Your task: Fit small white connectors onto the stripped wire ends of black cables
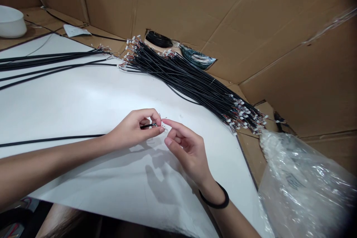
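Observation:
My left hand is closed around the end of a black cable, which runs off to the left under my forearm. Thin loose wires fan out past the fingertips. My right hand is just to the right, its index fingertip at those wires and its thumb held apart from the finger. I see nothing gripped in it. A black band circles the right wrist. Both hands are above the white tabletop.
A large bundle of black cables with white connectors lies across the back right. More cables lie at the left. A clear plastic bag sits at the right, a white bowl at the far left. Cardboard walls enclose the back.

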Action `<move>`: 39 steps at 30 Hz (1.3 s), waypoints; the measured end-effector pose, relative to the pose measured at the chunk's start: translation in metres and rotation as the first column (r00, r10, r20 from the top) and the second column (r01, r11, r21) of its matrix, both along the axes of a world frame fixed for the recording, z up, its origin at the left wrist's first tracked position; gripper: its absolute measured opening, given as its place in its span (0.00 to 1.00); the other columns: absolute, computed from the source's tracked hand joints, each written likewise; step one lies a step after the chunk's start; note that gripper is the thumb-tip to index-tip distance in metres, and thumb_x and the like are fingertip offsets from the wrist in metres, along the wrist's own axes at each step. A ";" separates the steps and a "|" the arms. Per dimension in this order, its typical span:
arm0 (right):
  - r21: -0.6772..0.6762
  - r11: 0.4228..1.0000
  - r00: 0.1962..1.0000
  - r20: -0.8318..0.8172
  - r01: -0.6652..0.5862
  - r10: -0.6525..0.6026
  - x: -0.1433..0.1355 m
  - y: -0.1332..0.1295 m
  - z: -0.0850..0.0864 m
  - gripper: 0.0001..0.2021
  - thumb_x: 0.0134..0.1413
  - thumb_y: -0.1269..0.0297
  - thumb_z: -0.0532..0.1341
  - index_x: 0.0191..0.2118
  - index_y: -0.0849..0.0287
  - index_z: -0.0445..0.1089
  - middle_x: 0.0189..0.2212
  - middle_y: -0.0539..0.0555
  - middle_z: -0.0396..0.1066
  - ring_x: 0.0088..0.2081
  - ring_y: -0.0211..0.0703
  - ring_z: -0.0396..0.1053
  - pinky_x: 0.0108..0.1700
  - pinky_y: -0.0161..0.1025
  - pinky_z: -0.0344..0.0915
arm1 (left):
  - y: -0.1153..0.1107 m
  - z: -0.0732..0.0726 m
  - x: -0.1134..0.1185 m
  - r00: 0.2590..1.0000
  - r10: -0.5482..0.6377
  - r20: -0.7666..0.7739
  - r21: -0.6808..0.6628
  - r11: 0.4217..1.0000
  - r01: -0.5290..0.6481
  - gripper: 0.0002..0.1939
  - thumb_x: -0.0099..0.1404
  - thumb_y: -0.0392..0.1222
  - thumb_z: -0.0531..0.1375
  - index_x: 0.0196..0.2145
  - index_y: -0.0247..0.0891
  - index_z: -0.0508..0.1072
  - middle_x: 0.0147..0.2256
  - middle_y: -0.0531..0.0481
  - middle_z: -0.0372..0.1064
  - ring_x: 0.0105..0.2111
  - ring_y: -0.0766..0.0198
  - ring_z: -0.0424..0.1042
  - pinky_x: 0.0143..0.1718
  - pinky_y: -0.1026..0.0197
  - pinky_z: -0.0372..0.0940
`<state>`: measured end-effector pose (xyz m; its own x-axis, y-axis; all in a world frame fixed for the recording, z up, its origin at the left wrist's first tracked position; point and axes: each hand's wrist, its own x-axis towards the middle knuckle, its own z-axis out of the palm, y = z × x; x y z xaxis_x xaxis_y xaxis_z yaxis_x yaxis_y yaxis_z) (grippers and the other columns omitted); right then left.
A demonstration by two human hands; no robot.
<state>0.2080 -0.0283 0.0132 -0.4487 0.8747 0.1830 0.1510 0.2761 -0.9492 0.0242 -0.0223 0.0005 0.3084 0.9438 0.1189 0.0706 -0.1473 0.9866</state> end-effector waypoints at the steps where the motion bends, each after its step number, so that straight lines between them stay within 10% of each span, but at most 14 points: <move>1: -0.002 1.000 1.000 -0.007 -0.004 0.004 0.000 0.000 -0.001 0.17 0.56 0.64 0.60 0.52 0.58 0.69 0.21 0.45 0.61 0.20 0.31 0.54 0.21 0.31 0.54 | 0.000 -0.001 0.000 1.000 0.000 -0.004 0.009 1.000 0.000 0.07 0.63 0.42 0.59 0.30 0.36 0.67 0.28 0.55 0.63 0.25 0.71 0.61 0.28 0.67 0.56; 25: -0.071 0.993 0.996 0.007 0.093 -0.093 -0.004 -0.002 0.003 0.15 0.55 0.63 0.61 0.49 0.60 0.69 0.21 0.44 0.58 0.21 0.32 0.53 0.23 0.32 0.53 | -0.002 0.000 -0.001 0.980 0.141 -0.138 0.276 0.956 -0.099 0.07 0.68 0.40 0.55 0.35 0.35 0.70 0.31 0.51 0.68 0.29 0.70 0.64 0.27 0.69 0.60; 39: -0.543 0.840 0.983 -0.153 0.006 -0.106 -0.007 0.006 0.002 0.14 0.55 0.55 0.62 0.28 0.61 0.65 0.22 0.46 0.62 0.13 0.24 0.50 0.15 0.28 0.43 | -0.003 0.001 -0.002 0.975 0.157 -0.155 0.497 0.866 -0.061 0.04 0.65 0.34 0.59 0.32 0.34 0.73 0.38 0.48 0.64 0.24 0.75 0.60 0.24 0.69 0.60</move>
